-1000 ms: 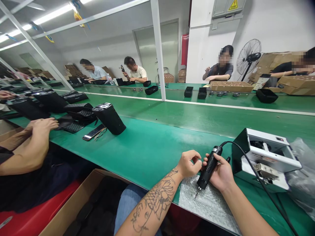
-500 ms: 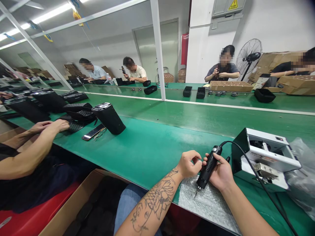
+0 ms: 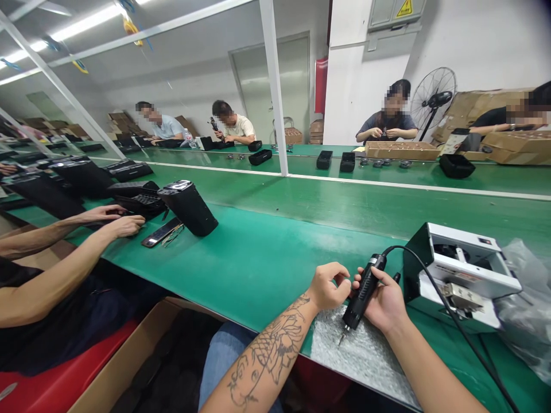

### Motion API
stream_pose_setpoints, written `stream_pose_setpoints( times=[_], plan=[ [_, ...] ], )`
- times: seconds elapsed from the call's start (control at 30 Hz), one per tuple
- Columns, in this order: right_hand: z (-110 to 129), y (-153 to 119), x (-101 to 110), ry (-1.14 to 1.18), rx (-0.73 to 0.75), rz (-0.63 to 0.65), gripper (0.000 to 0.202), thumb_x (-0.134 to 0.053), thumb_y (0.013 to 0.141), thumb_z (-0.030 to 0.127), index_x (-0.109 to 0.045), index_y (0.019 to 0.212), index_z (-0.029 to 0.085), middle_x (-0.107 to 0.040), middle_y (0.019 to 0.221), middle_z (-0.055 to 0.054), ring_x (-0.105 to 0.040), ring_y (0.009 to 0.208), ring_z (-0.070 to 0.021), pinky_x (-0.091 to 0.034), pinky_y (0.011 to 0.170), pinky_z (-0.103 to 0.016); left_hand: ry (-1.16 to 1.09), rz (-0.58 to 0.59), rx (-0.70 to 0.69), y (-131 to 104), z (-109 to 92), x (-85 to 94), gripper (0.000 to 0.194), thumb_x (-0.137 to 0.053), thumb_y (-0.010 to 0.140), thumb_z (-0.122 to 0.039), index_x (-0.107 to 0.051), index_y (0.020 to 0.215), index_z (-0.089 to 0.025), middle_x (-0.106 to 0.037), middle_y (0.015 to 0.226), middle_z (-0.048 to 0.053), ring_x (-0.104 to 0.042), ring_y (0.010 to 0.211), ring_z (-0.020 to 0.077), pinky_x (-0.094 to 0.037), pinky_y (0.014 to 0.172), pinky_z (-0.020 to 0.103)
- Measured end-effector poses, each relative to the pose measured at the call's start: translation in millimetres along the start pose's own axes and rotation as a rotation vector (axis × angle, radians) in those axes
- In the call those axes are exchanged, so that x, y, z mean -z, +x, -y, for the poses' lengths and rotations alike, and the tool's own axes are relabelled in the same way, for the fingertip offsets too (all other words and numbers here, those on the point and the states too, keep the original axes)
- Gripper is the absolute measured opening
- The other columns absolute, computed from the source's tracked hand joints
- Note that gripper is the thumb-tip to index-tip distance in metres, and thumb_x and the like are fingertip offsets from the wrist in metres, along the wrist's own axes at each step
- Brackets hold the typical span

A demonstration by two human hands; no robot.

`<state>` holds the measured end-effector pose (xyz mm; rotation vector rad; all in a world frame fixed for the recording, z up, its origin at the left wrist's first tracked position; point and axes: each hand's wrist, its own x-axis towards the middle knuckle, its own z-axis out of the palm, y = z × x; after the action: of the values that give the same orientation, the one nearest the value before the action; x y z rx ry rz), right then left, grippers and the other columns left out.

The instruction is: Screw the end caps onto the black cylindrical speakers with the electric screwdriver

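Observation:
My right hand (image 3: 385, 301) is wrapped around a black electric screwdriver (image 3: 364, 292), whose bit points down toward me. A cable runs from the screwdriver's top end. Just left of the tool is my left hand (image 3: 331, 287), its fingers curled in. Whether anything is inside those fingers is hidden from me. Beneath the screwdriver, a sheet of bubble wrap (image 3: 357, 358) lies along the green table's (image 3: 258, 258) near edge. A white and black machine with a fan inside (image 3: 460, 275) stands to the right of my right hand.
At left, a co-worker's hands (image 3: 124, 223) are near black cases (image 3: 138, 198). A tall black box (image 3: 189, 209) leans beside a phone (image 3: 161, 232). Clear plastic bags (image 3: 523, 310) lie right of the machine. Across the table, several people sit behind black trays (image 3: 347, 162) and cartons (image 3: 400, 150).
The co-worker's hands at left have moved right and come apart. My own hands and the screwdriver keep nearly the same pose; the view has shifted slightly.

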<state>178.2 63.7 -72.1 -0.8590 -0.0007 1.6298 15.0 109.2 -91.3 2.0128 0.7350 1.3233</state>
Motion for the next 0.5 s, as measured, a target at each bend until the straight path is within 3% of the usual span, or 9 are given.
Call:
stream_pose_setpoints(
  times=[0.5],
  plan=[
    [0.2, 0.3, 1.5, -0.013, 0.007, -0.005, 0.016, -0.065, 0.086, 0.028, -0.069, 0.094, 0.015, -0.070, 0.072, -0.006, -0.066, 0.060, -0.0207, -0.063, 0.067, -0.042, 0.023, 0.031, -0.019, 0.3, -5.7, -1.7, 0.007, -0.059, 0.076, -0.019, -0.064, 0.079, -0.016, -0.064, 0.069, 0.001, -0.058, 0.058, 0.0117, -0.049, 0.062, 0.025]
  ],
)
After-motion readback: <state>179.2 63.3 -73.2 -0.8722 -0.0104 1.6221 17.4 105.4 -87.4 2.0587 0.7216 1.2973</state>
